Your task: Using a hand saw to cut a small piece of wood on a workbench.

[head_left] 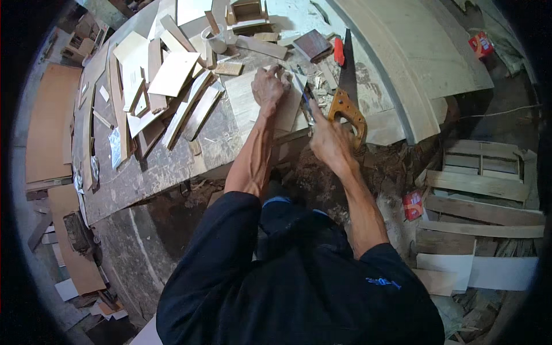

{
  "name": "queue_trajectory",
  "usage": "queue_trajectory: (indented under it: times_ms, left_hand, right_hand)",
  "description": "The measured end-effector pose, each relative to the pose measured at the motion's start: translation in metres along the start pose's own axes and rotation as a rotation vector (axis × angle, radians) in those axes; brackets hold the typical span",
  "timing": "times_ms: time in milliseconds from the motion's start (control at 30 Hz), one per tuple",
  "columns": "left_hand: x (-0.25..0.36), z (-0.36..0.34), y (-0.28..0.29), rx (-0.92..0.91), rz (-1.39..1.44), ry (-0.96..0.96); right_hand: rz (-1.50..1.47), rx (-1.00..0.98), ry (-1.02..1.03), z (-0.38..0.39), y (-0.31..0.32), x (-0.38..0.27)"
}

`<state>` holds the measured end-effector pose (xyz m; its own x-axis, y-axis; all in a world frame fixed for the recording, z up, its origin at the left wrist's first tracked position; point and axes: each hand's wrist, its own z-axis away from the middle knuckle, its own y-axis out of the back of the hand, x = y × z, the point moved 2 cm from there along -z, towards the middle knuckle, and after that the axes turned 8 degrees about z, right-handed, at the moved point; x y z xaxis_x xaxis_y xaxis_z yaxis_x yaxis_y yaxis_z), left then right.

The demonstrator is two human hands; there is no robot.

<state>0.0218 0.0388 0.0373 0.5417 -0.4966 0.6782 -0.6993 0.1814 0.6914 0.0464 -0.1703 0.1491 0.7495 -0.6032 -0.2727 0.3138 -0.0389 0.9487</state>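
Observation:
A pale flat wooden board (pixel 242 109) lies near the bench's front edge. My left hand (pixel 270 89) presses on it from above, its fingers curled at the far side. Just right of the board, my right hand (pixel 332 142) is closed round a slim dark tool (pixel 307 99) with a bit of blue, its index finger stretched along it. The tool's kind is unclear and my fingers partly hide it. Right beside that hand lies a handsaw (pixel 342 105) with a yellow-brown wooden handle, its dark blade pointing away from me.
Wood offcuts (pixel 175 75) are heaped on the bench (pixel 155 178) to the left. Farther back are a plastic cup (pixel 215 42), a small wooden box (pixel 247 12), a dark square block (pixel 312 45) and a red-handled object (pixel 339 52). A curved panel (pixel 420 52) borders the right side; slatted wood (pixel 483 184) stands below it.

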Motion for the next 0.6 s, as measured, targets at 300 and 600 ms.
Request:
queue_trajectory:
  times_ms: [300, 600]
  left_hand:
    - [0.008, -0.010, -0.004, 0.052, 0.011, -0.052]
    - [0.015, -0.009, -0.001, -0.009, 0.019, 0.002]
  right_hand:
    - [0.064, 0.109, 0.046, 0.004, -0.009, 0.005]
    - [-0.014, 0.048, 0.018, -0.002, -0.005, 0.008]
